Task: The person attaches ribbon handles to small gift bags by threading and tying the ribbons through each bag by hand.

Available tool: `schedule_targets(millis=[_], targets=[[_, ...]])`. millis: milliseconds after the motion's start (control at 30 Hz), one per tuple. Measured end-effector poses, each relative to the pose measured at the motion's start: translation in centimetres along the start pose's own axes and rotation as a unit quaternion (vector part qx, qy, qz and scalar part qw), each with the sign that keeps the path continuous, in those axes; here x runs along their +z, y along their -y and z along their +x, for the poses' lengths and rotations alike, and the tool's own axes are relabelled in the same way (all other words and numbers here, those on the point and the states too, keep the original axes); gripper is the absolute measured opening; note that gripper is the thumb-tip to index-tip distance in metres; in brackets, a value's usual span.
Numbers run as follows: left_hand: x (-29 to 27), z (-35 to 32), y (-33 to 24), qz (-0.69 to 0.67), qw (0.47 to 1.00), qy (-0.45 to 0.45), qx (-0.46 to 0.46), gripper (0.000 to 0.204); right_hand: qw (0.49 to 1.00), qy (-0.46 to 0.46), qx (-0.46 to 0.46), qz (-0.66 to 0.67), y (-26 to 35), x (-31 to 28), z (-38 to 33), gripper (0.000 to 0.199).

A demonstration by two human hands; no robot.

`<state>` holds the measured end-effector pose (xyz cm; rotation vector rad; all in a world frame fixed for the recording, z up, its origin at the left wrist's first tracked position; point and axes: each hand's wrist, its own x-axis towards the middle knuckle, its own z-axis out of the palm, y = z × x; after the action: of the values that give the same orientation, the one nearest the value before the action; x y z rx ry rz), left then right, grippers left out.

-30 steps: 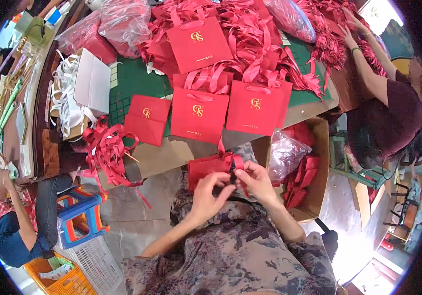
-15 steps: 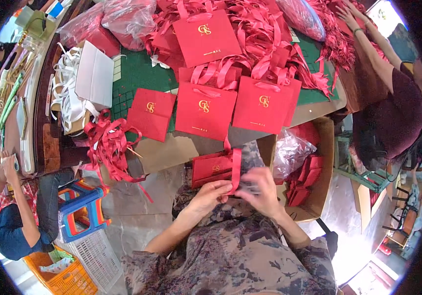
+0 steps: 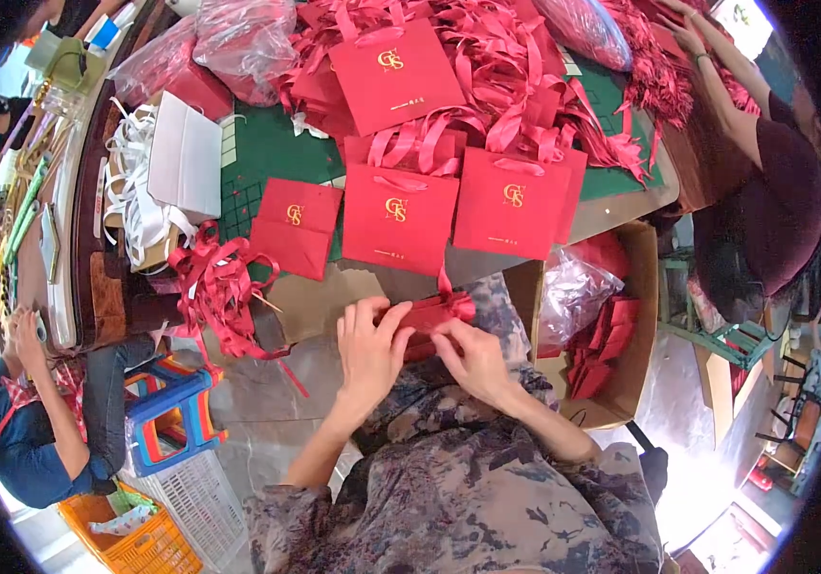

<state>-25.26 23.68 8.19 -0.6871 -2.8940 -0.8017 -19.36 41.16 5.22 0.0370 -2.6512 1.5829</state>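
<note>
Here, the worktop (image 3: 621, 211) spreads beyond the left grip (image 3: 369, 354) and right grip (image 3: 477, 365); right of them stands a cardboard box (image 3: 642, 316). Between them is a red bag (image 3: 424, 317): the left holds its end; the right, narrow, is at its near edge, whether pinching I cannot tell.

We see a desk (image 3: 624, 208) bearing a green mat (image 3: 267, 143), with red bags (image 3: 399, 225) and a ribbon heap (image 3: 501, 57) over it. To our left stand a white-sided box (image 3: 186, 158) and plastic-wrapped bundles (image 3: 243, 48); a red ribbon tangle (image 3: 211, 287) lies at the front beside a brown sheet (image 3: 324, 292).
</note>
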Motion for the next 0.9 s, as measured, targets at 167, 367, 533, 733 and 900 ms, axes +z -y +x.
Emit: schedule_targets(millis=[167, 367, 533, 733, 900], targets=[[0.8, -0.4, 0.7, 0.037, 0.999, 0.021, 0.016, 0.029, 0.998, -0.010, 0.052, 0.025, -0.8, 2.5, 1.0, 0.015], [1.3, -0.3, 1.1, 0.027, 0.999, 0.019, 0.039, 0.021, 0.999, -0.026, 0.045, 0.009, -1.3, 3.4, 1.1, 0.013], [1.3, 0.0, 1.2, 0.024, 0.999, 0.007, 0.038, 0.021, 0.989, -0.076, 0.062, 0.107, -1.4, 3.8, 0.5, 0.012], [1.2, 0.4, 1.3, 0.022, 0.997, 0.012, 0.071, 0.016, 0.990, -0.115, -0.065, 0.056, -2.3, 4.1, 1.0, 0.012], [0.4, 1.2, 1.4, -0.013, 0.994, 0.105, 0.003, 0.008, 0.986, -0.112, -0.124, -0.015, -2.9, 4.3, 0.9, 0.013]])
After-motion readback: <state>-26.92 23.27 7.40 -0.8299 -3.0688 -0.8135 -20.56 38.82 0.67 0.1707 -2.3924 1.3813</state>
